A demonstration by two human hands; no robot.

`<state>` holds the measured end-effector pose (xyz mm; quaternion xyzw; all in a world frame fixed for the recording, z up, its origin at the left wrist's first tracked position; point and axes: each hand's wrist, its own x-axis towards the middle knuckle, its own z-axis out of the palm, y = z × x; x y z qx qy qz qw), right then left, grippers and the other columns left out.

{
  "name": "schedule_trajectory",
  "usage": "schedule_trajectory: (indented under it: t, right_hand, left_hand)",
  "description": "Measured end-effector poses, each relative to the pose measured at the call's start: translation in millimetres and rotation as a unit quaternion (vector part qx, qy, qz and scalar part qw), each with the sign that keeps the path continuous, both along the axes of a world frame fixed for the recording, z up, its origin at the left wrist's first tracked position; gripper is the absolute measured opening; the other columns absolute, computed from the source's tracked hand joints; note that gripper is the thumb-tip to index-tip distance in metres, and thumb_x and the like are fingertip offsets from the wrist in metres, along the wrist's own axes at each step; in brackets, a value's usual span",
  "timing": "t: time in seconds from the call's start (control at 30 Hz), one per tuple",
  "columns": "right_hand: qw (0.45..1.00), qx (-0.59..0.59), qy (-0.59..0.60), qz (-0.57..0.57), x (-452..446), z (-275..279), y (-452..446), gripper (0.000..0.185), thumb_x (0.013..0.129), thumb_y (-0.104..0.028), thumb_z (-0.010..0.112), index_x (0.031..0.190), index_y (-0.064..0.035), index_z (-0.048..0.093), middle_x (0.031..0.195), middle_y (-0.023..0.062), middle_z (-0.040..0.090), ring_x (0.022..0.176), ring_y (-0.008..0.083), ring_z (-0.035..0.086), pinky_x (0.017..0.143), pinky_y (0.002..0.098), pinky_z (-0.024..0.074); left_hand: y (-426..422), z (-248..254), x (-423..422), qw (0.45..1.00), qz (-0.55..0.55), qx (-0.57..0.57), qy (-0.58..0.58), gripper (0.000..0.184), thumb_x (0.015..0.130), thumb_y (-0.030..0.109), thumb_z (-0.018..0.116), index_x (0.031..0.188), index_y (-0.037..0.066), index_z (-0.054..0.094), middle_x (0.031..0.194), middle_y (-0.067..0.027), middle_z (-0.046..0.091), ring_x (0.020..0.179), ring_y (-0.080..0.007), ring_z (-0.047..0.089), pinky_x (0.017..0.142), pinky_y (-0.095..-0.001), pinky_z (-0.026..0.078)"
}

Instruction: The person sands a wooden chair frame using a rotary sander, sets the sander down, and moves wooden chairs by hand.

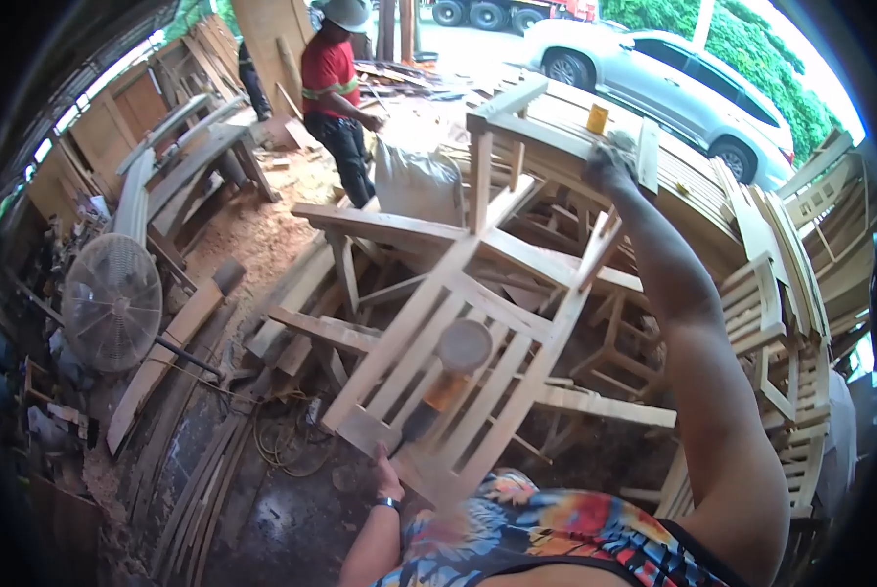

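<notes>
A slatted wooden chair part point(502, 377) lies slanted in front of me on a wooden support. My left hand point(387, 476), with a band at its wrist, is closed on the lower left corner of that part. On the slats rests a power sander point(445, 391) with an orange body, a dark rear end and a round disc. My right hand point(609, 168) reaches far forward to the slatted wooden stack point(553, 117). Beside it are a pale crumpled thing point(622, 144) and a small yellow object point(597, 119). Its fingertips are hidden.
A person point(331, 98) in a red shirt stands beyond the support, by a pale sack point(417, 186). At left are a round fan point(113, 301), planks point(169, 357) and loose cables point(280, 440). Wooden chair frames point(761, 303) crowd the right. A silver car point(668, 93) is parked outside.
</notes>
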<state>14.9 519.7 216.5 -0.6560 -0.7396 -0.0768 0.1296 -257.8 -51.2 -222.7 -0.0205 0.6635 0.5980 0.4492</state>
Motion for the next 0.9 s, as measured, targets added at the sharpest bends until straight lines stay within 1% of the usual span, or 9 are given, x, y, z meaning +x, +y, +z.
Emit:
schedule_trajectory:
  t: [0.07,0.13,0.23,0.4,0.47,0.5,0.57,0.8,0.9]
  right_hand:
    - [1.0,-0.001,0.01,-0.009,-5.4,-2.7,2.8,0.038,0.09,-0.021,0.061,0.124,-0.0082,0.071,0.129,0.0191,0.072,0.124,0.0358,0.067,0.106,0.0456,0.0528]
    - [1.0,-0.021,0.002,-0.017,-5.4,11.0,-15.3,0.038,0.09,-0.02,0.061,0.124,-0.0086,0.072,0.128,0.019,0.072,0.123,0.0355,0.068,0.106,0.0456,0.0528]
    - [0.999,-0.019,-0.006,-0.026,-4.8,10.0,-12.7,0.037,0.09,-0.02,0.06,0.123,-0.0092,0.073,0.126,0.0193,0.073,0.122,0.0349,0.068,0.104,0.045,0.0544]
    - [0.997,-0.065,0.005,0.037,5.3,-6.3,13.8,0.036,0.092,-0.024,0.057,0.121,-0.0047,0.068,0.123,0.0218,0.072,0.115,0.0375,0.071,0.097,0.0498,0.0564]
    - [0.999,-0.022,-0.012,0.031,11.5,-29.9,35.5,0.031,0.092,-0.025,0.062,0.118,-0.0116,0.073,0.126,0.0137,0.072,0.117,0.0324,0.07,0.094,0.0453,0.059]
    - [0.997,0.006,0.071,0.02,7.2,-20.9,2.9,0.022,0.096,-0.019,0.062,0.115,-0.0146,0.071,0.093,0.0072,0.071,0.104,0.021,0.067,0.091,0.0364,0.0538]
    - [0.999,-0.037,0.029,0.001,0.8,4.1,-12.8,0.037,0.089,-0.021,0.061,0.122,-0.0062,0.068,0.118,0.0159,0.074,0.125,0.0317,0.065,0.104,0.0432,0.0507]
    - [0.999,-0.031,0.022,-0.008,-4.3,3.8,-13.6,0.043,0.088,-0.026,0.069,0.127,-0.01,0.066,0.128,0.0147,0.07,0.125,0.0291,0.066,0.106,0.043,0.0455]
    - [1.0,-0.026,0.015,-0.008,-2.9,0.3,-10.0,0.045,0.087,-0.027,0.069,0.128,-0.0103,0.065,0.129,0.0146,0.07,0.124,0.0292,0.066,0.106,0.0437,0.0452]
  left_hand:
    - [-8.7,-53.5,-6.0,1.0,0.016,0.0,-0.011,0.096,0.1,0.068,0.056,0.162,-0.002,0.032,0.165,-0.013,0.038,0.15,-0.0269,0.038,0.123,-0.0411,0.031]
    - [1.1,32.2,1.3,0.998,0.001,-0.029,-0.06,0.096,0.099,0.067,0.059,0.161,-0.002,0.034,0.162,-0.0131,0.041,0.147,-0.0272,0.042,0.121,-0.0417,0.035]
    - [2.1,21.9,3.3,0.999,0.028,0.006,-0.039,0.105,0.091,0.073,0.066,0.158,-0.002,0.038,0.153,-0.0172,0.051,0.136,-0.0295,0.053,0.114,-0.0443,0.043]
    - [-9.1,-9.2,-7.6,0.998,0.023,0.014,-0.054,0.097,0.097,0.068,0.059,0.16,-0.001,0.036,0.158,-0.0156,0.045,0.141,-0.0304,0.048,0.117,-0.0441,0.04]
    - [-7.5,-37.5,-17.8,0.992,-0.016,0.089,-0.085,0.093,0.1,0.066,0.055,0.161,-0.001,0.035,0.161,-0.014,0.042,0.145,-0.0303,0.044,0.119,-0.0435,0.037]
    - [-8.7,-46.6,-21.8,0.994,-0.049,0.07,-0.071,0.094,0.099,0.073,0.047,0.161,0.003,0.035,0.159,-0.0148,0.047,0.142,-0.0337,0.049,0.119,-0.0477,0.038]
    - [-2.6,24.0,-2.3,0.996,-0.062,0.044,-0.053,0.098,0.099,0.073,0.049,0.166,0.005,0.027,0.169,-0.0136,0.032,0.152,-0.0319,0.035,0.124,-0.0463,0.028]
    - [-3.6,7.9,-7.8,0.999,-0.044,-0.014,0.026,0.102,0.096,0.074,0.053,0.167,0.006,0.023,0.172,-0.013,0.025,0.156,-0.0299,0.029,0.127,-0.0455,0.024]
    - [-9.5,-51.3,-34.4,0.997,-0.052,-0.026,0.057,0.102,0.096,0.074,0.053,0.167,0.007,0.024,0.172,-0.0121,0.026,0.155,-0.0298,0.03,0.127,-0.0453,0.024]
